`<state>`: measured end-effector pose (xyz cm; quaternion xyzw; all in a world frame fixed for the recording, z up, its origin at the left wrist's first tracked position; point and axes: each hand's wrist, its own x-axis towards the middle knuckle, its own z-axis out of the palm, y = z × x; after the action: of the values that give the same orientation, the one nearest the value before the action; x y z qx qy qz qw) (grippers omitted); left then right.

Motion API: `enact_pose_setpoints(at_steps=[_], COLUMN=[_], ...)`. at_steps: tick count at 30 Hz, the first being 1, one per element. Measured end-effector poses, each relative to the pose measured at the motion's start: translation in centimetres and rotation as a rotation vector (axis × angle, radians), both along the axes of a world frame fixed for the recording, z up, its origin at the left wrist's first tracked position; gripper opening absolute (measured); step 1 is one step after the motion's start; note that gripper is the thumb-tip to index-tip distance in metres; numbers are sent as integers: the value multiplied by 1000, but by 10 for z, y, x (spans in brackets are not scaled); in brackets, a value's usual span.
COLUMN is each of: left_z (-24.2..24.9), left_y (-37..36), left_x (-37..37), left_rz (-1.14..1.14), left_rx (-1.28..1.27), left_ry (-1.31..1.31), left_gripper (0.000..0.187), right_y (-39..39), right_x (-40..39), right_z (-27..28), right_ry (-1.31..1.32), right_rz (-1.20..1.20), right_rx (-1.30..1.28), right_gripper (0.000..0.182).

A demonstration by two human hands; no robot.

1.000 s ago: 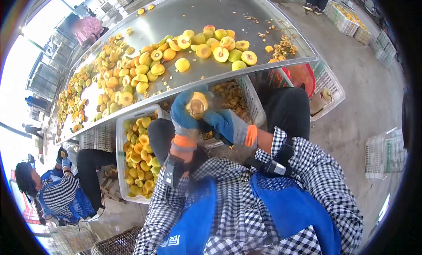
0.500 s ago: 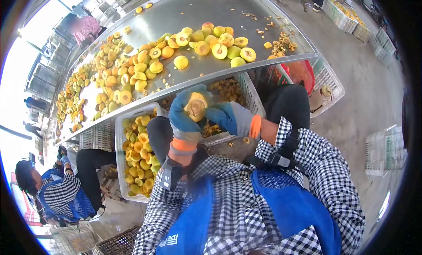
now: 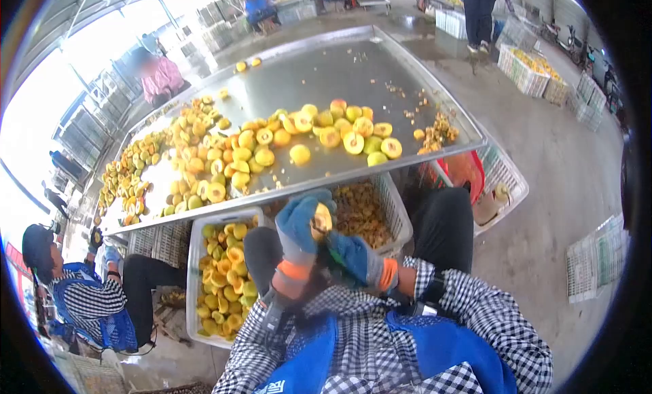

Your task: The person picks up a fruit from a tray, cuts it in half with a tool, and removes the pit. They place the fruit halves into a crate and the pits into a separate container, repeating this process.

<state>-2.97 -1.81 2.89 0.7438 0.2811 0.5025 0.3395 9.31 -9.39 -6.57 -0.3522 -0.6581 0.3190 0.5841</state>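
My left hand [image 3: 299, 224], in a blue and grey glove with an orange cuff, is closed around a halved yellow peach [image 3: 320, 222], its cut face turned toward my right side. Just below and right of it is my right hand [image 3: 358, 259], gloved the same way, with its fingers curled. What those fingers hold, if anything, is blurred and hidden. Both hands are over my lap, in front of the metal table [image 3: 319, 75]. Many peach halves [image 3: 238, 153] lie spread along the near and left part of that table.
A white crate of peach halves [image 3: 192, 278] stands left of my knee. Another crate [image 3: 402, 221], under the table edge, contains brownish scraps. Pits and bits [image 3: 438, 133] lie at the table's right corner, above a red basin [image 3: 481, 177]. A co-worker [image 3: 88, 299] sits at left.
The view has tilted up, showing more of the hall. My right hand has dropped slightly away from the peach half, which has turned to the side in my left hand.
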Motion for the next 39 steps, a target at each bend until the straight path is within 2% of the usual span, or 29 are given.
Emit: enact_pose_setpoints(at_steps=[1,2,4,5,6,7,8,9,11,12,14,15,17,18,20,21,23,24,26,28,31,32,35,37,38,39], left_z=[3,5,3,2,4,4,-3,-4,-6,-10,-16,-17,-4,0,-9,-15,-22,-22,-22,-27,-36,-40,-35,-36,-41,-89], left_y=[-5,-3,0,-6,-11,-14,-12,-10,-1,4,3,4,1,1,5,8,19,25,21,13,8,9,13,27,41,71], left_x=[2,1,-3,-5,-4,-3,-4,-5,-6,-6,0,4,16,20,22,24,20,19,24,33,46,47,55,66,60,45], left_rz=[-126,-220,-404,-352,-303,-256,-373,-429,-539,-601,-581,-571,-477,-427,-446,-454,-621,-693,-640,-560,-469,-596,-520,-301,-311,-253], left_rx=[-455,-562,-792,-757,-715,-669,-836,-857,-892,-893,-871,-856,-789,-756,-793,-814,-226,85,-161,-492,-938,-911,-983,-803,-966,-912], left_ry=[-220,-255,-319,-230,-138,-52,-172,-118,-14,36,15,4,-56,-89,-112,-126,260,450,415,281,-100,-164,-228,-264,-287,-390], left_gripper=[27,27,28,31,33,36,28,28,28,29,29,29,29,29,30,30,28,27,26,26,26,37,43,51,47,36], right_y=[-5,-14,-24,-29,-31,-29,-26,-25,-30,-33,-38,-39,-33,-22,-20,-24,-35,-37,-36,-37,-32,-33,-13,3,6,13], right_x=[-5,-4,5,9,18,24,29,28,24,20,18,23,30,32,34,35,39,45,51,34,34,37,45,36,32,29], right_z=[4,11,39,53,46,36,26,5,-10,-5,9,38,41,20,1,-1,-4,4,28,59,40,39,21,16,21,27], right_ry=[42,328,556,653,536,575,607,819,844,655,612,752,971,1036,905,718,690,843,1065,1224,1148,992,1059,1502,1519,1536], right_rz=[-3,163,473,577,658,789,918,1099,1047,818,639,683,918,1115,1071,832,689,778,782,601,771,697,952,1402,1357,1320], right_rx=[-3,-344,-704,-903,-810,-838,-871,-1024,-1072,-966,-995,-1134,-1198,-1116,-985,-931,-944,-1001,-1155,-1368,-1299,-1242,-1020,-987,-989,-993], right_gripper=[33,35,40,44,41,41,42,45,51,56,63,63,56,50,42,38,33,31,37,55,61,60,60,61,61,62])
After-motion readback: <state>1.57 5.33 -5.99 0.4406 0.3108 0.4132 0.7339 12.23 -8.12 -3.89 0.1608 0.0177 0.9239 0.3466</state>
